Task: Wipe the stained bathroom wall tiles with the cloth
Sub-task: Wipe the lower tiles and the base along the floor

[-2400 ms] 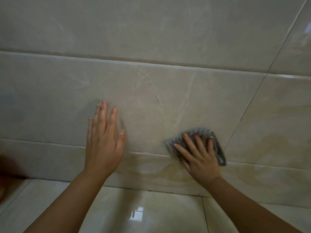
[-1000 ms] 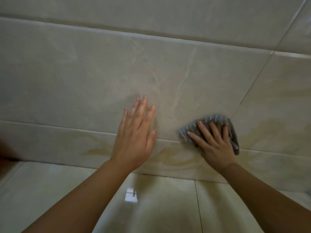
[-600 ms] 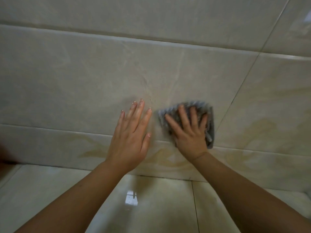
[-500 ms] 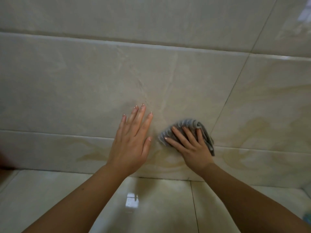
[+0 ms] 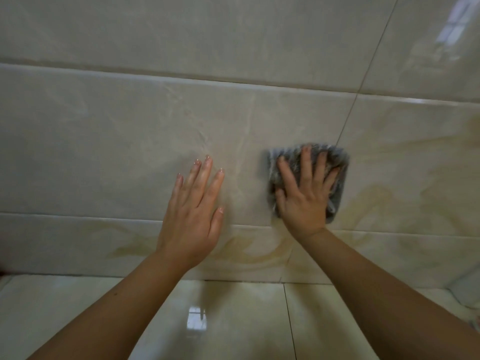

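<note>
A grey ribbed cloth (image 5: 337, 162) lies flat against the beige marbled wall tiles (image 5: 130, 141). My right hand (image 5: 302, 196) presses on it with fingers spread, just above a horizontal grout line. My left hand (image 5: 193, 211) rests flat and bare on the same tile, a short way to the left of the cloth, holding nothing. Yellowish-brown stains (image 5: 254, 253) run along the lower tile row beneath both hands, and more staining (image 5: 376, 203) spreads to the right of the cloth.
A glossy floor tile (image 5: 233, 320) meets the wall below my forearms. A vertical grout line (image 5: 363, 81) rises to the right of the cloth. A pale object (image 5: 467, 292) sits at the right edge; a dark reddish shape (image 5: 3, 263) at the left edge.
My right hand has slid the cloth up the tile and a little to the right, from the grout line to above it. My left hand stays flat on the wall.
</note>
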A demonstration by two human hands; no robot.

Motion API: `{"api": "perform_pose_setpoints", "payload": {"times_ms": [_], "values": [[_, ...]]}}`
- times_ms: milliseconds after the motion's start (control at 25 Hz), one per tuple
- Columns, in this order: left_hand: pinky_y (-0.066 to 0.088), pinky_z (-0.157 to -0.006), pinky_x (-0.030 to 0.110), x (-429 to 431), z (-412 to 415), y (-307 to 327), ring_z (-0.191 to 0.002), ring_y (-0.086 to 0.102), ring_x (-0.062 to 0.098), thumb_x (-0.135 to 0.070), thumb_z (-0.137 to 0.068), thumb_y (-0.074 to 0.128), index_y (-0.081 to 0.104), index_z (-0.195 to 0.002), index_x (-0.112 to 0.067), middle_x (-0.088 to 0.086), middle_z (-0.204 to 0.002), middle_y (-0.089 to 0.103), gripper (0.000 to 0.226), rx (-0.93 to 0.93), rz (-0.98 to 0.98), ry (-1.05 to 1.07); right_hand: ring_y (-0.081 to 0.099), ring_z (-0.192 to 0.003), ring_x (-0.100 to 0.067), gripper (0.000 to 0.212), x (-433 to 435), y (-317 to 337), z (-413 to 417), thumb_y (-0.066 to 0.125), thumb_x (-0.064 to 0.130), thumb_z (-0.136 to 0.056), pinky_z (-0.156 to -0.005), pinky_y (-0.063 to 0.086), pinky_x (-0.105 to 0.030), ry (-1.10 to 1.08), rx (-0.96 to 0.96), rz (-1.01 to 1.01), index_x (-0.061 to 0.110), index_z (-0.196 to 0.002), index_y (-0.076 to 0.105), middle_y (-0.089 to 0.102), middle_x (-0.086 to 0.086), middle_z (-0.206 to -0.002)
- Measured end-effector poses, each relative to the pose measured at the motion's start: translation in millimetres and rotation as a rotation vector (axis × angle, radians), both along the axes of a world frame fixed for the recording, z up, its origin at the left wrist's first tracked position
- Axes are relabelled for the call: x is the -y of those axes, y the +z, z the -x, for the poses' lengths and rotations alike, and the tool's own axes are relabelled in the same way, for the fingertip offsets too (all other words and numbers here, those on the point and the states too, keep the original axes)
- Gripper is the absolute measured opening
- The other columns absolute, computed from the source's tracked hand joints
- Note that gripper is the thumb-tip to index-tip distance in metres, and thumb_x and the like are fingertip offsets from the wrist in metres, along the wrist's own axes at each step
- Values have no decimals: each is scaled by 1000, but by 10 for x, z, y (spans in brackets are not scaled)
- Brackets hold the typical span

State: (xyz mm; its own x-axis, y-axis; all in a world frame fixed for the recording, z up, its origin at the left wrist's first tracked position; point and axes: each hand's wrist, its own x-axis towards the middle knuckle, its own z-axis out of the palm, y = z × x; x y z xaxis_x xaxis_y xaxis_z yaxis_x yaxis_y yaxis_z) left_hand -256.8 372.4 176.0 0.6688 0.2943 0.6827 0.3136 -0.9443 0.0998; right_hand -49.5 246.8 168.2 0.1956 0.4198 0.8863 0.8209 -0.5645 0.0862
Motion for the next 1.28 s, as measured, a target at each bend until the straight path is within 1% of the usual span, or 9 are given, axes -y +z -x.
{"api": "perform_pose_setpoints", "payload": {"times_ms": [160,280,400,560,760,920,1040,1120,1280], "values": [[13,-121,50,47,-14,-26,-152,9,25,-28,-93,40,28,-153,-12,10,-163,16,63,-25,-4,-6,8,-146,-34,72,394,-667,-155,55,23,-85,-116,-1,-59,56,213,424,34,-150,26,6,-3,-161],[14,-120,50,31,-22,-15,-152,9,25,-27,-93,40,28,-153,-12,10,-163,16,62,-20,-9,7,12,-144,-32,81,688,-666,-338,61,15,-76,-117,2,-56,33,257,482,35,-148,29,12,-2,-160],[15,-120,51,37,-50,3,-152,9,25,-27,-93,41,28,-152,-12,10,-163,16,62,-7,-19,-3,13,-145,-35,65,665,-227,-396,58,33,-86,-115,9,-60,-1,155,250,34,-146,33,19,-8,-158],[16,-119,51,116,-132,-5,-152,11,26,-28,-93,41,27,-152,-13,10,-163,18,63,-34,-44,-27,11,-146,-39,61,206,211,-205,55,29,-85,-117,2,-57,-42,-122,-201,27,-144,39,25,-17,-156],[17,-119,51,280,-241,6,-152,12,26,-31,-94,41,27,-153,-13,9,-163,17,63,-82,-91,-65,7,-145,-34,62,582,-376,-252,51,40,-88,-112,14,-63,-47,8,165,34,-146,30,-3,-2,-164],[17,-119,51,383,-445,240,-152,13,26,-33,-94,41,28,-152,-13,10,-163,18,63,-65,-129,-43,7,-147,-36,63,365,484,-285,51,44,-88,-119,-1,-55,-50,-137,-153,31,-147,34,17,-12,-159],[16,-120,51,475,-623,498,-152,10,26,-33,-94,42,25,-154,-14,10,-164,15,65,-62,-187,-65,6,-148,-34,64,331,743,-363,51,44,-88,-119,-7,-52,-48,-145,-251,31,-148,33,18,-13,-159],[15,-120,52,519,-686,664,-152,9,26,-33,-94,44,24,-154,-14,10,-164,13,66,-60,-245,-84,7,-147,-35,65,493,637,-525,49,43,-87,-119,-4,-54,-94,-159,-296,29,-147,32,18,-15,-158],[14,-121,51,506,-749,942,-152,11,27,-32,-95,43,27,-153,-12,10,-163,16,63,-51,-363,-110,10,-146,-40,68,378,689,-403,46,38,-86,-115,10,-64,-234,-427,-575,21,-148,26,20,-23,-157]]}}
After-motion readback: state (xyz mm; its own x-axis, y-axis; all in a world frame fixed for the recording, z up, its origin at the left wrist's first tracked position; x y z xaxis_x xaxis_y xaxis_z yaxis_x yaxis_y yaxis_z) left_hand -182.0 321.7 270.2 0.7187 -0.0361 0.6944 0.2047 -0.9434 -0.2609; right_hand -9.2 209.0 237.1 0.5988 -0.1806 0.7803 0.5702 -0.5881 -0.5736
